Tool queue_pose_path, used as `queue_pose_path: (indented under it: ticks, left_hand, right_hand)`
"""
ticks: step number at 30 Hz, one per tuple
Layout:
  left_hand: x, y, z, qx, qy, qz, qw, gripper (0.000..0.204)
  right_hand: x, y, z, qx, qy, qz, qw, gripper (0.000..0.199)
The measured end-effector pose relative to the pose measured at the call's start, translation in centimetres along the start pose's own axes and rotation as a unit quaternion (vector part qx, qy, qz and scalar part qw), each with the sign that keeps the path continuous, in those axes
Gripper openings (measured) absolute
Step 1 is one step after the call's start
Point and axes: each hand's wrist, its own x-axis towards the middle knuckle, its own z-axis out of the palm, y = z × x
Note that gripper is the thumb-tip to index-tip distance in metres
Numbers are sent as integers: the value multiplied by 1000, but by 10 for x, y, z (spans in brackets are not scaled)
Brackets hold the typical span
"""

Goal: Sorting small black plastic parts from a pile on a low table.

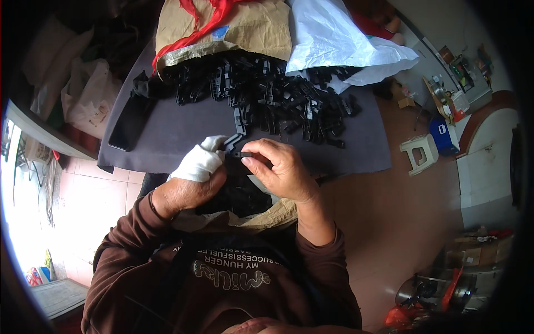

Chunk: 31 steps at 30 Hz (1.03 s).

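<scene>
My left hand (199, 161), in a white glove, is closed around a black plastic part (235, 143) near the table's front edge. Bare-skinned, my right hand (276, 167) pinches a small black plastic piece (243, 154) between thumb and fingers. The two pieces meet or nearly meet between my hands; whether they are joined I cannot tell. Beyond them, a heap of black plastic parts (272, 94) spills onto the dark grey tabletop (183, 131). More black parts (239, 197) lie in an open sack (281, 214) at my lap, below my hands.
A tan sack with a red ribbon (245, 28) and a white woven sack (339, 39) lie at the table's far side. A dark phone-like slab (127, 125) rests at the left. To the right stand a cream stool (420, 155) and a blue bin (443, 136).
</scene>
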Motion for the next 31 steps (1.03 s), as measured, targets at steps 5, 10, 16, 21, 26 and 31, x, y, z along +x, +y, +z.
queue_pose_path:
  ticks: [5,10,16,21,26,31]
  left_hand:
    - [-6,-2,8,13,29,66,997,21]
    - [-7,8,11,51,34,42,997,23]
    - [-10,26,16,-62,-51,8,997,23]
    - [-10,18,30,-85,-36,44,995,18]
    - [-7,17,13,-151,-1,-32,988,17]
    - [16,-2,-30,-156,-199,-37,967,40]
  right_hand:
    - [-1,-3,-2,-5,-8,2,1000,14]
    - [-2,-10,-4,-61,49,19,997,23]
    - [-10,4,25,-209,84,-50,973,20]
    - [-16,21,31,-163,109,-63,979,23]
    - [-6,20,19,-18,33,-5,999,30]
    - [-7,12,-23,14,-237,186,954,47]
